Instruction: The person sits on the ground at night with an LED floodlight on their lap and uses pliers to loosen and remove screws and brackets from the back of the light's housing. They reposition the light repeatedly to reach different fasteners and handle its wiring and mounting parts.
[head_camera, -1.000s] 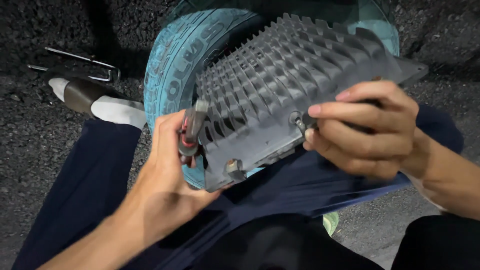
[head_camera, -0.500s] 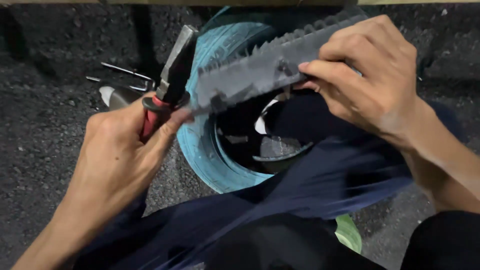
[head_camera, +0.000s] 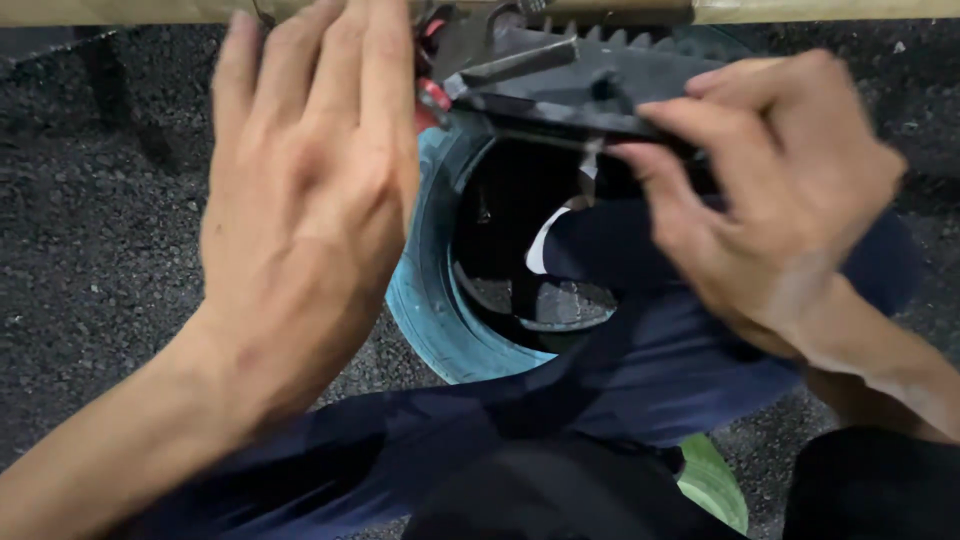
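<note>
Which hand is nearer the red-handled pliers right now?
Left. The left hand is at the pliers, against the red handles. The right hand grips the grey finned casing, off to their side.

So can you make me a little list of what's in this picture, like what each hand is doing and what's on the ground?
Left hand: left hand raised with its back to the camera, gripping red-handled pliers
Right hand: right hand holding the grey finned metal part by its edge
Part: tilted nearly edge-on, fins pointing up
Below: teal tyre lying on the dark gravel ground
Clothing: dark blue trouser legs across the bottom
Extra: a green thing, too hidden to identify
</note>
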